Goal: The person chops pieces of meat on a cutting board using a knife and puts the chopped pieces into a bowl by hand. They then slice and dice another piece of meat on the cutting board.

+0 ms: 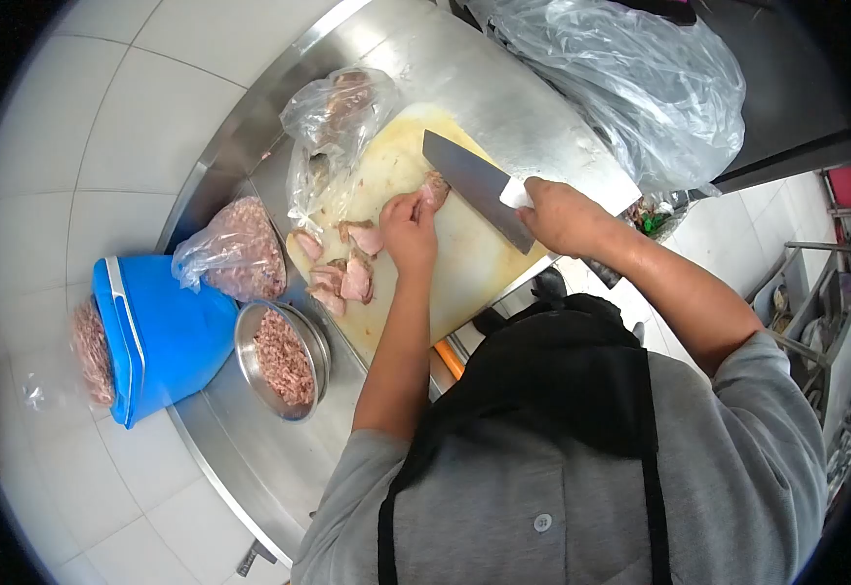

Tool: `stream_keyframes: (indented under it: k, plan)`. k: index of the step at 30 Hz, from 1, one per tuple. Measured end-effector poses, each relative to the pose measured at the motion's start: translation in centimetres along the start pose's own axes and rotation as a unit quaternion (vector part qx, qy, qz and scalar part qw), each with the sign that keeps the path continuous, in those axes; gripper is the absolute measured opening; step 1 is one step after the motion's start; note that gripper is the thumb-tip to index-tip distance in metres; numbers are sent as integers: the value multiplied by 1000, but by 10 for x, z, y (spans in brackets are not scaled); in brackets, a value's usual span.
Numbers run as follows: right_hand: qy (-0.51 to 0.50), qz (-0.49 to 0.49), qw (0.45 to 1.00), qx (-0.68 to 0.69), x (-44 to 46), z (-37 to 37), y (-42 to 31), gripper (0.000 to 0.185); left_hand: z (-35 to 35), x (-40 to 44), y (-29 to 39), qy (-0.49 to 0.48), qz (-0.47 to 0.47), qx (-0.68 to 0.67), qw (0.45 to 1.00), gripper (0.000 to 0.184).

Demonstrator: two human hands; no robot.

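Observation:
My left hand (408, 226) is closed on a small piece of meat (434, 191) on the yellowed cutting board (459, 268). Gripped by its white handle, a broad cleaver (479, 185) is in my right hand (564, 216). Its blade lies just right of the meat piece, over the board. Several cut chunks of pale pink meat (355, 278) lie on the board to the left of my left hand. At the board's upper left edge, a clear plastic bag (333, 122) holds more meat.
On the left stand a steel bowl of diced meat (284, 359), a bag of minced meat (240, 249) and a blue container (167, 327). A large clear plastic bag (630, 83) covers the steel table's (533, 102) upper right. A metal rack (815, 292) stands at right.

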State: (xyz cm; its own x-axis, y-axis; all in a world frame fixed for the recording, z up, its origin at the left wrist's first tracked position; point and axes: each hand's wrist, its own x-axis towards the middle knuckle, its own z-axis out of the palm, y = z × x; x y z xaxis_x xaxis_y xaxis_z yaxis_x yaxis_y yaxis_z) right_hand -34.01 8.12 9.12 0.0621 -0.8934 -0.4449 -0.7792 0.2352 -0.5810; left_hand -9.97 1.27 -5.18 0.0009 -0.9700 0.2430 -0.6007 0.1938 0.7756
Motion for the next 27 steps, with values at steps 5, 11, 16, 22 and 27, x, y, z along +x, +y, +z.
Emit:
stream_keyframes:
  k: [5,11,16,22,27]
  plan:
    - [5,-29,999,-11,17,6,9,33,6,-5,-15,17,49,21,998,17]
    - [-27,-33,999,15,86,14,-9,36,3,-3,-18,5,94,59,994,17]
    - [-82,6,993,80,85,6,-4,38,5,-3,-18,13,89,59,994,18]
    - [-106,5,988,111,25,0,27,38,4,-3,-20,12,94,64,993,18]
    - [-86,-8,988,128,45,6,14,39,4,-2,-24,-6,68,31,997,18]
